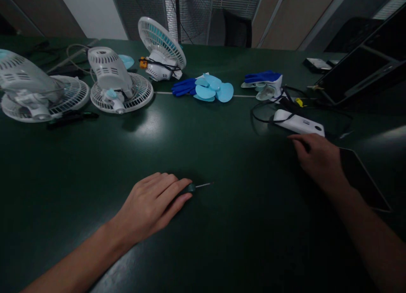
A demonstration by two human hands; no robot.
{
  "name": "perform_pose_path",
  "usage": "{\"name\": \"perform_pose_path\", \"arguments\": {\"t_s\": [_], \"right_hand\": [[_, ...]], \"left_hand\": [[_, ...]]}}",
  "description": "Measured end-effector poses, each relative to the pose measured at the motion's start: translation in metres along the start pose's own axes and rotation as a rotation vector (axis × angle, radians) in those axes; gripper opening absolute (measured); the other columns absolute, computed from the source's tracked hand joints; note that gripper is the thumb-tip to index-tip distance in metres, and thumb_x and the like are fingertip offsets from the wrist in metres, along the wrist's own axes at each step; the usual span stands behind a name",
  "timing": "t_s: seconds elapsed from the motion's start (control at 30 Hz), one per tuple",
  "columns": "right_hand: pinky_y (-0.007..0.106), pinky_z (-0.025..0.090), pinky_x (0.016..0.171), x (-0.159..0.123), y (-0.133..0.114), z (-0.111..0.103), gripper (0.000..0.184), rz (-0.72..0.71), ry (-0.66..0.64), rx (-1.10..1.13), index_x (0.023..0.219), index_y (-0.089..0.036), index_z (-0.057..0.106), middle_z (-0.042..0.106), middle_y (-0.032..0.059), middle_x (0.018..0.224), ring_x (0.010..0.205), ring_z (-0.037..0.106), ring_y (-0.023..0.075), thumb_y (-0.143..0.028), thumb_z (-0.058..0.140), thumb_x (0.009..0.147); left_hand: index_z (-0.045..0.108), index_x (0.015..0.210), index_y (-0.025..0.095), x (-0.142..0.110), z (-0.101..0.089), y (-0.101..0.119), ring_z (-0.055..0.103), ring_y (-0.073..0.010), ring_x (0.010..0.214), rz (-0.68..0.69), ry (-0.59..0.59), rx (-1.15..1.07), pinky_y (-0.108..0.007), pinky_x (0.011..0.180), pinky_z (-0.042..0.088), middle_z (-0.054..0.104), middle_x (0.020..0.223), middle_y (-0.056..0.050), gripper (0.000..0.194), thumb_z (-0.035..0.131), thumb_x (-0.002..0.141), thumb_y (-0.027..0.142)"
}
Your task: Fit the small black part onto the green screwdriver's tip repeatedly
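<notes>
My left hand lies palm down on the dark green table with its fingers wrapped round the dark green handle of a screwdriver. The thin metal shaft points right, low over the tabletop. On the right, my right hand is curled, thumb and forefinger close together; anything between them is too small or hidden to make out. Just beyond its knuckles lies a white oblong device with a dark round spot at one end. A dark flat tablet-like panel lies partly under my right forearm.
Along the back left stand three white fans: a left one, a middle one and an upright one. Light blue fan blades lie beside blue gloves. More gloves, black cables and a dark monitor are to the right.
</notes>
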State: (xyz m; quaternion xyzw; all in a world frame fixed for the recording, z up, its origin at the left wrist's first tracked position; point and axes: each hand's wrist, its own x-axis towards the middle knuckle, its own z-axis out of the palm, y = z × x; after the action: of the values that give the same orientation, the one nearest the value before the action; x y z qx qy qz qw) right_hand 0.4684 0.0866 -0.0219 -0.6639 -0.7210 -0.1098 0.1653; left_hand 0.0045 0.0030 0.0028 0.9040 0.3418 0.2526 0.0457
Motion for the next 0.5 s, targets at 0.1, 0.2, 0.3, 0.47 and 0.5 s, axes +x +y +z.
{"name": "perform_pose_path", "arguments": {"t_s": [0.1, 0.2, 0.3, 0.47, 0.5], "right_hand": [[0.039, 0.045, 0.093, 0.001, 0.000, 0.001, 0.030, 0.010, 0.024, -0.016, 0.107, -0.015, 0.070, 0.071, 0.0150, 0.108, 0.103, 0.062, 0.0274, -0.028, 0.047, 0.093], [0.039, 0.044, 0.092, 0.001, -0.004, -0.001, 0.030, 0.043, 0.093, -0.026, 0.106, -0.015, 0.068, 0.069, 0.0158, 0.107, 0.103, 0.060, 0.0282, -0.030, 0.044, 0.095], [0.038, 0.042, 0.093, 0.001, -0.008, -0.005, 0.032, 0.073, 0.160, -0.020, 0.108, -0.016, 0.066, 0.066, 0.0165, 0.108, 0.105, 0.059, 0.0275, -0.030, 0.040, 0.097], [0.036, 0.043, 0.089, 0.001, -0.003, -0.015, 0.032, 0.104, 0.175, -0.010, 0.106, -0.016, 0.066, 0.067, 0.0161, 0.107, 0.101, 0.060, 0.0256, -0.031, 0.039, 0.097], [0.035, 0.043, 0.089, 0.002, 0.001, -0.018, 0.033, 0.106, 0.169, -0.017, 0.105, -0.016, 0.067, 0.067, 0.0156, 0.106, 0.100, 0.061, 0.0254, -0.032, 0.040, 0.096]], "left_hand": [[0.060, 0.123, 0.013, 0.000, 0.001, -0.001, 0.058, -0.0166, 0.077, 0.001, 0.001, 0.006, -0.032, 0.067, 0.049, 0.065, 0.095, -0.006, 0.027, 0.058, 0.098, 0.023], [0.060, 0.124, 0.013, -0.002, 0.001, -0.001, 0.059, -0.0169, 0.078, -0.004, -0.008, 0.009, -0.033, 0.068, 0.049, 0.065, 0.094, -0.006, 0.028, 0.057, 0.098, 0.025], [0.059, 0.124, 0.014, -0.003, 0.001, -0.001, 0.058, -0.0166, 0.077, -0.006, -0.017, 0.001, -0.032, 0.067, 0.049, 0.065, 0.094, -0.006, 0.028, 0.057, 0.099, 0.025], [0.060, 0.124, 0.014, -0.002, 0.000, 0.000, 0.059, -0.0168, 0.077, 0.001, -0.009, 0.007, -0.032, 0.068, 0.049, 0.065, 0.094, -0.007, 0.027, 0.056, 0.099, 0.025], [0.060, 0.123, 0.014, -0.002, 0.000, 0.000, 0.059, -0.0168, 0.077, 0.002, -0.009, 0.007, -0.032, 0.068, 0.049, 0.065, 0.094, -0.007, 0.027, 0.056, 0.099, 0.025]]}}
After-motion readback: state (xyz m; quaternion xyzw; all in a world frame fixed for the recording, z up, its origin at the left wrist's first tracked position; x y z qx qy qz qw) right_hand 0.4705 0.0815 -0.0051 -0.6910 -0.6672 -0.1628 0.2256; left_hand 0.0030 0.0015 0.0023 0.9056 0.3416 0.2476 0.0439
